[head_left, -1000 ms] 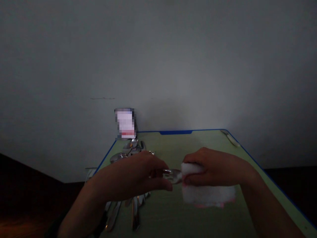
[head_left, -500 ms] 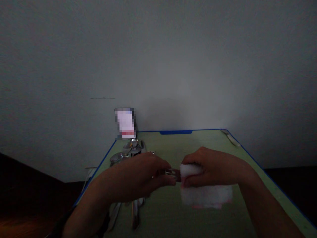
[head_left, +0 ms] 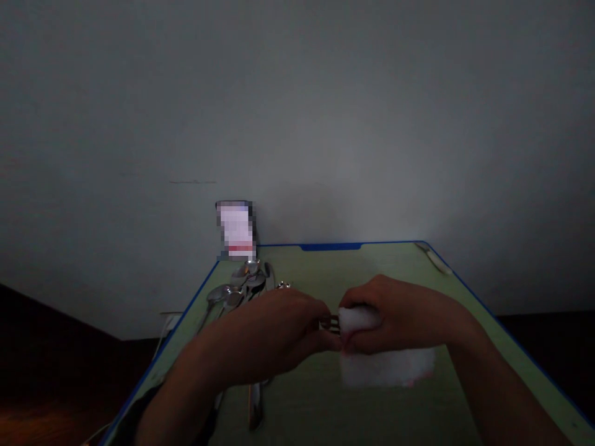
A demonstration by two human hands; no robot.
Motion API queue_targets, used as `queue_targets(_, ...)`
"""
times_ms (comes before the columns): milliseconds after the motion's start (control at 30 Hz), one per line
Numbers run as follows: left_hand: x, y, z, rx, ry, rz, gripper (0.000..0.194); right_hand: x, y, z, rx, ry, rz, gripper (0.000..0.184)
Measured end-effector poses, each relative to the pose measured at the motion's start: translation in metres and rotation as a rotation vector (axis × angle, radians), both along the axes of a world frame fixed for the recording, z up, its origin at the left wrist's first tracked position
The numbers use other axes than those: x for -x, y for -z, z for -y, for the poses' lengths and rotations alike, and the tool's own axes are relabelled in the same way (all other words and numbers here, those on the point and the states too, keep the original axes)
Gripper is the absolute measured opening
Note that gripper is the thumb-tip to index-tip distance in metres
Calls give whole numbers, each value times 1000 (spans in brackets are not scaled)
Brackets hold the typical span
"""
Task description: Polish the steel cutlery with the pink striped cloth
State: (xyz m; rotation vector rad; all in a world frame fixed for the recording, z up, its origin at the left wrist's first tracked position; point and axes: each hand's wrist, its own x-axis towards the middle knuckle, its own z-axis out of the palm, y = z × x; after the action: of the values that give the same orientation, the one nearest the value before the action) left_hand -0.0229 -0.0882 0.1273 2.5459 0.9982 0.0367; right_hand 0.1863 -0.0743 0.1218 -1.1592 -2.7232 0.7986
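Note:
My left hand [head_left: 288, 328] pinches a metal fork [head_left: 333, 323], whose tines show in the narrow gap between my two hands. The fork's far part disappears into a white cloth [head_left: 360, 318] with pinkish edges. Closed around that cloth is my right hand [head_left: 395, 316], its thumb below and fingers above. More white material lies or hangs beneath the right hand; whether it is one piece with the cloth I cannot tell. Several metal spoons [head_left: 232, 300] lie behind and under my left forearm, partly hidden, and a cutlery handle [head_left: 255, 409] sticks out below it.
A pale green table [head_left: 316, 266] with a blue rim stands against a grey wall. At its back left corner a phone [head_left: 237, 229] with a blurred screen leans upright. A piece of cutlery with a pale handle [head_left: 437, 260] lies by the back right edge.
My left hand has shifted slightly right, bringing its fingertips up close to the cloth. The right hand stays nearly in place, and the white material under it has shifted a little.

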Motion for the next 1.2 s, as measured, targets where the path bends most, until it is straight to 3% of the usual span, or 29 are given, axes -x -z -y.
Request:
queue_targets(767, -5, 1, -1, 31, 8, 15, 23, 2, 2, 1, 20, -27, -13, 29)
queue_targets(1067, 1, -5, -5, 265, 10, 184, 32, 5, -4, 4, 7, 53, -74, 27)
queue_targets(1200, 0, -2, -8, 233, 10, 203, 34, 5, -5, 5, 10, 79, -63, 24)
